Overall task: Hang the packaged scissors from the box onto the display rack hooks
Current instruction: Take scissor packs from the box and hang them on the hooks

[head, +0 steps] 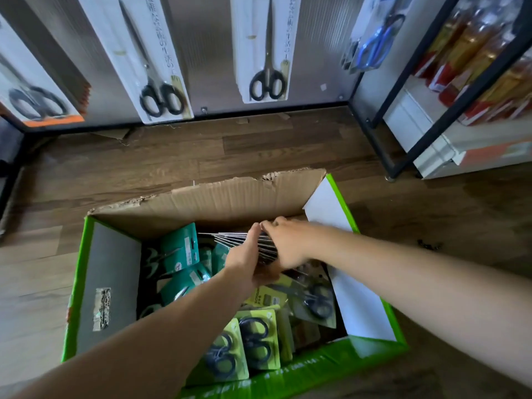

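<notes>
A stack of packaged scissors [230, 239] sits edge-on inside the box [77, 283], at its far end. Only thin grey card edges show, fanned slightly to the left. Both hands hold it. The left hand [244, 259] grips it from the near side with the thumb lying up along the edges, and the right hand [288, 244] curls its fingers over the top from the right.

Under and around the stack lie more packs. There are teal cards [180, 249] on the left, lime-green cards [257, 344] with black-handled scissors at the near end, and a yellow-labelled pack [266, 298] whose print starts with "SC", the rest blurred.

The box is brown cardboard inside and bright green outside, with torn flaps and a worn sticker [102, 308] on its left flap that is too blurred to read. It stands on a wooden floor [201, 151].

Beyond it, long black-handled scissors on white cards [266, 53] hang on the display rack [207, 38], each with a column of East Asian characters. A blue-handled pair [377, 41] hangs further right. A black-framed shelf [449, 70] on the right carries red-labelled bottles [466, 47].
</notes>
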The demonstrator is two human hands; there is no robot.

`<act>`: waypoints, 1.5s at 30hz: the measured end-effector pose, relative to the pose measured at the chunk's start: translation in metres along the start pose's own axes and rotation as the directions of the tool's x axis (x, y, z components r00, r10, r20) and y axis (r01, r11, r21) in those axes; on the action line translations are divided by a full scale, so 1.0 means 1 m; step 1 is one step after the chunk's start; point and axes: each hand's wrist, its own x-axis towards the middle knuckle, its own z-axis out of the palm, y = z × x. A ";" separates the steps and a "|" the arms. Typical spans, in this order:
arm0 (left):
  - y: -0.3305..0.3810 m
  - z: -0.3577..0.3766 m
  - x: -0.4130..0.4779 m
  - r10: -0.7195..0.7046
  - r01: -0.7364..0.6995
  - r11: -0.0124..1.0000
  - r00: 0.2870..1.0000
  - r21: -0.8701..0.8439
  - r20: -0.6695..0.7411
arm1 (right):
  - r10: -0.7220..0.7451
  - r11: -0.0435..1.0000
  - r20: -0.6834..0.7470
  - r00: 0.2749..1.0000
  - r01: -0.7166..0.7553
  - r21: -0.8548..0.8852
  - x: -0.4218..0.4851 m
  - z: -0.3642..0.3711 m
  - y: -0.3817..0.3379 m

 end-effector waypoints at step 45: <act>0.040 0.006 -0.101 0.415 -0.249 0.850 0.859 -0.464 0.299 | 0.094 0.404 -0.181 0.979 0.129 0.906 -0.054 -0.122 0.032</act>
